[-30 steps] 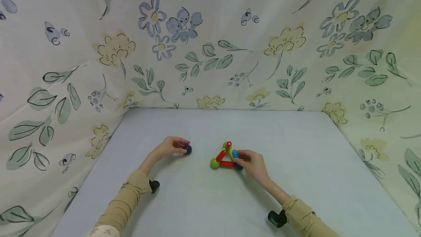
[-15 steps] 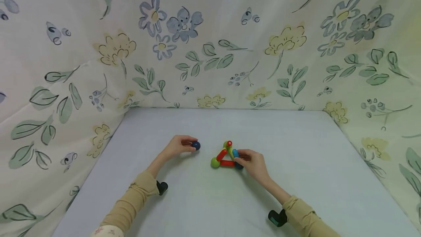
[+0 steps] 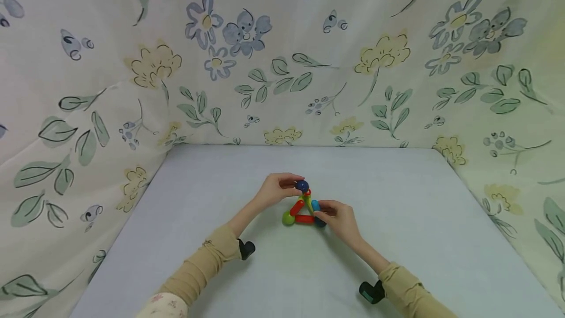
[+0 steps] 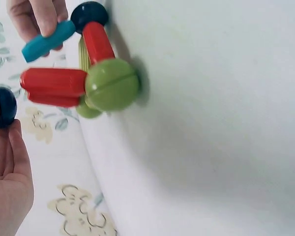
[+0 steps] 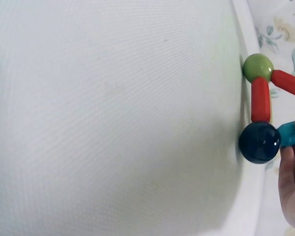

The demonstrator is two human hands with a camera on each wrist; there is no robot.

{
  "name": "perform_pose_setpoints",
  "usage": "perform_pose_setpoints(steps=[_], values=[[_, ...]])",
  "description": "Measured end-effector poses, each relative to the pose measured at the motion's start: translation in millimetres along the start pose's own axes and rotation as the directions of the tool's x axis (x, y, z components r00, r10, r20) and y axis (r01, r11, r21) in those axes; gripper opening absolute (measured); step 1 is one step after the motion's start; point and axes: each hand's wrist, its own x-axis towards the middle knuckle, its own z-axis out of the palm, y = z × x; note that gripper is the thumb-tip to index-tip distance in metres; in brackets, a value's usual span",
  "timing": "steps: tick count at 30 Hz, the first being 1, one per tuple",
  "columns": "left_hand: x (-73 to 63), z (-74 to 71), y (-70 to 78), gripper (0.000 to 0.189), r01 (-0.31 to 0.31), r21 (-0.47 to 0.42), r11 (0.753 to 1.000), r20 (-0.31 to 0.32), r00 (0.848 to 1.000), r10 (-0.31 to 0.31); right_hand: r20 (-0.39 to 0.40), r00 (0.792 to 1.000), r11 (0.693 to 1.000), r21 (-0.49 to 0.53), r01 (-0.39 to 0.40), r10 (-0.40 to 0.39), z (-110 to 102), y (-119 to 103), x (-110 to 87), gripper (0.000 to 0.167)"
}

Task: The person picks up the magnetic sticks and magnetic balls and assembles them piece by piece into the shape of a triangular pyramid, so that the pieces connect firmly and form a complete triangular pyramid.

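Observation:
My left hand pinches a dark blue ball between thumb and fingers, up at the top of a small frame of magnetic rods and balls. In the left wrist view that ball is close to the upper ends of the red rods. My right hand pinches a light blue rod, which rises from a second dark blue ball on the table. A lying red rod links that ball to a green ball. Another green ball sits at the back, partly hidden.
The frame stands on a white table, around its middle. Behind and at both sides hangs a flower-printed cloth. A black wrist camera is on the left forearm, another black camera on the right.
My left hand has carried the dark blue ball rightward and up from the left side to the top of the frame. My right hand stays in place on the light blue rod.

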Motion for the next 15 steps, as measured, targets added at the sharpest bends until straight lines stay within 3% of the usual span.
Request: perform_pose_setpoints(steps=[6,15], values=[[7.2,15.7,4.9,0.034,-0.072,0.022,0.997,0.039,0.997,0.071,-0.005,1.000,1.000,-0.003,0.015,-0.015,0,2,0.4,0.026],[7.3,20.7,1.4,0.035,-0.082,0.052,0.995,0.066,0.995,0.079,-0.013,0.999,0.999,-0.007,0.035,-0.035,0,4,-0.1,0.025]])
